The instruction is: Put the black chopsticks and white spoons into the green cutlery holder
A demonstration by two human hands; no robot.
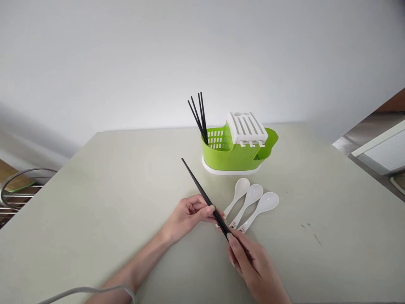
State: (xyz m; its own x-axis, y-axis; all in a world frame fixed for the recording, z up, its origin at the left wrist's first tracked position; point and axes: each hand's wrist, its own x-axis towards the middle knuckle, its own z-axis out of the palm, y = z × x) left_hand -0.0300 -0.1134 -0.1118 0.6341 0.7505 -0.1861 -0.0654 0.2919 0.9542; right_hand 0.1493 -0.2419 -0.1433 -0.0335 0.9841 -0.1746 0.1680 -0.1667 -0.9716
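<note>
1. Nearest: a pale cable (85, 289) crosses the view of the left forearm; contact cannot be confirmed. It should be kept off the sleeveless arm's path.
2. Right hand (253, 259): thumb and fingers pinched, no visible gap, on the lower end of the black chopsticks (198, 187).
3. Left hand (193, 215): pinched likewise, around their middle. The chopsticks slant away to the left, apparently two laid together. Judgement: light pressure and matched ends would serve best.
4. Three white spoons (254, 194) lie fanned just beyond the hands; low sweeps rightward risk knocking them.
5. Green holder (221, 159) beyond; four chopsticks (203, 114) lean in its left compartment.
6. Table (126, 177): widest working room lies leftward; its back edge meets the wall (158, 63).
</note>
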